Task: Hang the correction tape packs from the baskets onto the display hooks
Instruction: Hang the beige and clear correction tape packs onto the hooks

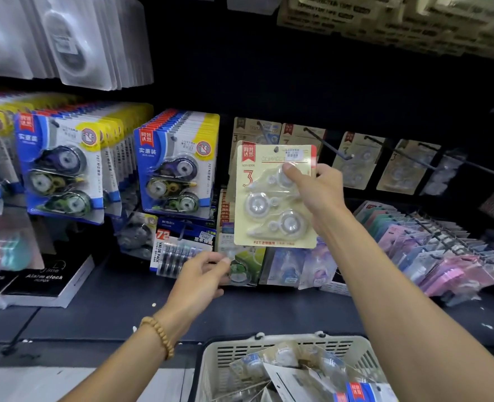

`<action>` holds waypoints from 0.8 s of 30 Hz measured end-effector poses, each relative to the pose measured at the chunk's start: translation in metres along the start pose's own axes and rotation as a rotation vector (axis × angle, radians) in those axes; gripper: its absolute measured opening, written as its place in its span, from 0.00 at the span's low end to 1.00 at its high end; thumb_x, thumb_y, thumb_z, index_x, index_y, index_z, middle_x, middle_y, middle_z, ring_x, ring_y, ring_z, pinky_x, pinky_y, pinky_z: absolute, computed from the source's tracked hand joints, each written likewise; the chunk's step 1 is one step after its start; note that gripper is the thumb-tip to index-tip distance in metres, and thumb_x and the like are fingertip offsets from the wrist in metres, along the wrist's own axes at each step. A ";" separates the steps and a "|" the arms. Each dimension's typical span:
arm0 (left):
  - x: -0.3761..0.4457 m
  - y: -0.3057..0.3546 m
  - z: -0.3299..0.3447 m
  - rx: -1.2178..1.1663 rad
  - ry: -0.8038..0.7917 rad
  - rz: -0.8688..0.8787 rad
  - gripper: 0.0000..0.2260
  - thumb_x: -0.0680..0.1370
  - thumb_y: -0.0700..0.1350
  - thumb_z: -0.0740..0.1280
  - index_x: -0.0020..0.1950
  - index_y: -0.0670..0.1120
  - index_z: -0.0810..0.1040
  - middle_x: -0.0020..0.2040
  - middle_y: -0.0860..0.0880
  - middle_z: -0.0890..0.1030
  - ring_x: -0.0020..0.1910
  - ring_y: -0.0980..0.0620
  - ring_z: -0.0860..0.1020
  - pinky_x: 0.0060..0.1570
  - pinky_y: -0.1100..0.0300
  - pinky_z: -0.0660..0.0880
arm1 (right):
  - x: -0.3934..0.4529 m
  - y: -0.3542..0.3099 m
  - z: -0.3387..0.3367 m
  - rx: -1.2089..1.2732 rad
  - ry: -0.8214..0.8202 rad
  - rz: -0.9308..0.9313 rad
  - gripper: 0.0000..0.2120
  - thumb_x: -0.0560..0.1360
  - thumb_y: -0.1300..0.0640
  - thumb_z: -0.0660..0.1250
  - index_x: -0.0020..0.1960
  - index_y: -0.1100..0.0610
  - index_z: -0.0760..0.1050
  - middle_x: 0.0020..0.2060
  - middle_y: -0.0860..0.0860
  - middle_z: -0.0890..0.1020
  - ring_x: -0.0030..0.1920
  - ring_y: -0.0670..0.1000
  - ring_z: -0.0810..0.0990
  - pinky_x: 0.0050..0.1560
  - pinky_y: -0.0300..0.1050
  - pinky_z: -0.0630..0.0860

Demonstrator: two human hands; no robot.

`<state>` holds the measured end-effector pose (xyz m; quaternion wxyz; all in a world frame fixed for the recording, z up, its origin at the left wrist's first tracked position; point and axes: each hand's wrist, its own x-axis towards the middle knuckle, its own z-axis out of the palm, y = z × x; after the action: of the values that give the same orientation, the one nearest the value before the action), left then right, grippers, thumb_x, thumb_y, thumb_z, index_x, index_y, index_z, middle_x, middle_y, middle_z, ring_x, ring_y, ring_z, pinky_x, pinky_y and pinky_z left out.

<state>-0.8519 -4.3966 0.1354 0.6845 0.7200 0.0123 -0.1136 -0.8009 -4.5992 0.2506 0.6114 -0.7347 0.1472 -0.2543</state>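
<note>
Dark shop display w/ hooks (337, 147). Right hand (316, 190) pinches cream 3-pc correction tape pack (269, 204), upright, thumb on front, just below-left of a bare hook. Left hand (200, 278) pinches green pack (244, 266). Basket (269, 355) below wrists.

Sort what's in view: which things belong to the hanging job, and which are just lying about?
Job:
- cream three-pack, pinched by right hand
- empty hook
- basket of packs
- left hand, touching a lower pack

Lying about:
- blue packs
- alarm clock box
- pink packets
</note>
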 end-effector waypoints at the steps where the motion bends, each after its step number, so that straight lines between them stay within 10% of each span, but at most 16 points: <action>1: 0.000 -0.002 0.000 0.010 0.003 0.000 0.03 0.82 0.47 0.66 0.55 0.50 0.78 0.52 0.48 0.83 0.51 0.52 0.83 0.49 0.57 0.79 | 0.004 0.003 0.002 -0.002 0.000 0.006 0.08 0.73 0.51 0.77 0.47 0.53 0.81 0.45 0.49 0.86 0.48 0.51 0.85 0.51 0.51 0.82; 9: -0.003 -0.026 0.005 0.114 -0.001 -0.024 0.02 0.82 0.49 0.66 0.55 0.53 0.76 0.51 0.50 0.82 0.53 0.51 0.83 0.63 0.46 0.77 | 0.024 0.022 0.017 -0.013 -0.054 0.024 0.12 0.77 0.50 0.72 0.57 0.55 0.78 0.47 0.46 0.82 0.48 0.47 0.80 0.44 0.41 0.75; 24: -0.041 -0.087 0.072 0.280 -0.214 -0.086 0.07 0.82 0.49 0.66 0.59 0.50 0.76 0.50 0.51 0.82 0.52 0.51 0.82 0.56 0.54 0.78 | -0.071 0.092 -0.115 -0.217 -0.059 0.055 0.07 0.78 0.55 0.71 0.53 0.57 0.77 0.43 0.50 0.81 0.37 0.40 0.79 0.37 0.32 0.73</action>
<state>-0.9171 -4.4571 0.0546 0.5694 0.7910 -0.0458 -0.2192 -0.9146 -4.6762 0.1611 0.5389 -0.7995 0.1761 -0.1985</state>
